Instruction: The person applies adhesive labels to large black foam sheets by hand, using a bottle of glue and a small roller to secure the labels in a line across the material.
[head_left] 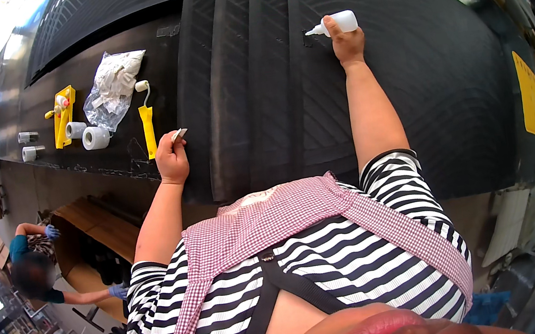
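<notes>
My right hand (pixel 347 44) is wrapped round a white squeeze bottle (pixel 346 20). The bottle lies almost level above a black sheet (pixel 421 82), its pointed nozzle aimed left. Below the nozzle tip is a small dark mark beside a raised strip (pixel 291 73), one of several on the sheet. Over the near left edge of the sheet, my left hand (pixel 173 161) pinches a small flat white piece (pixel 180 134), whose kind I cannot make out. Just left of that hand lies a small paint roller (pixel 148 126) with a yellow handle.
Left of the roller are a clear bag of white cloth-like pieces (pixel 117 79), several tape rolls (pixel 96 137) and a yellow tray (pixel 65 114) holding small tools. A yellow flat piece (pixel 530 93) is at the far right. A co-worker in blue gloves (pixel 118 291) bends over a large cardboard box (pixel 92 221).
</notes>
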{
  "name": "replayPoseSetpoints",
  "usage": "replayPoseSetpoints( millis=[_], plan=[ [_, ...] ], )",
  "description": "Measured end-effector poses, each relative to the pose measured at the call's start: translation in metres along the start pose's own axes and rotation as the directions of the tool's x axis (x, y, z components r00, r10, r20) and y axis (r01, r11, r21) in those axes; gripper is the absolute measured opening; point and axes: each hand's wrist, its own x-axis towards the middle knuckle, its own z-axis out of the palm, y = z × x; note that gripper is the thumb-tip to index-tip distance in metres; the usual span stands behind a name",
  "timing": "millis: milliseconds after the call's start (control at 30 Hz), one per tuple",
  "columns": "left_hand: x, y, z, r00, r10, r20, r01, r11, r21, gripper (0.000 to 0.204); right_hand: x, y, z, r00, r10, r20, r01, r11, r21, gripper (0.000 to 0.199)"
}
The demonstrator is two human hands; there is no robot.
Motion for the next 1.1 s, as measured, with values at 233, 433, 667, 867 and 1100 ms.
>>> replayPoseSetpoints(
  millis=[233,433,667,867,1100],
  plan=[
    [0.001,0.005,-0.001,1.0,0.011,-0.006,-0.011,1.0,0.022,0.011,-0.003,-0.005,-0.005,0.999,-0.025,0.046,0.021,0.996,0.088,0.04],
    [0.001,0.002,-0.001,1.0,-0.011,0.008,0.011,1.0,-0.001,0.012,-0.001,-0.001,-0.007,1.0,-0.014,0.008,0.013,0.995,0.103,0.031],
    [0.0,0.001,-0.001,1.0,-0.005,0.003,0.005,1.0,0.012,0.011,-0.007,-0.002,-0.013,0.994,-0.021,0.109,0.006,0.99,0.138,0.029],
    [0.002,0.0,-0.001,1.0,-0.018,0.003,0.018,1.0,-0.004,0.011,-0.007,-0.013,-0.012,0.999,0.03,0.031,-0.041,0.884,0.465,0.032],
    [0.003,0.005,-0.003,1.0,0.014,0.001,-0.014,1.0,0.001,0.01,-0.038,-0.056,-0.004,0.965,0.257,0.04,-0.209,0.671,0.712,0.042]
  ],
)
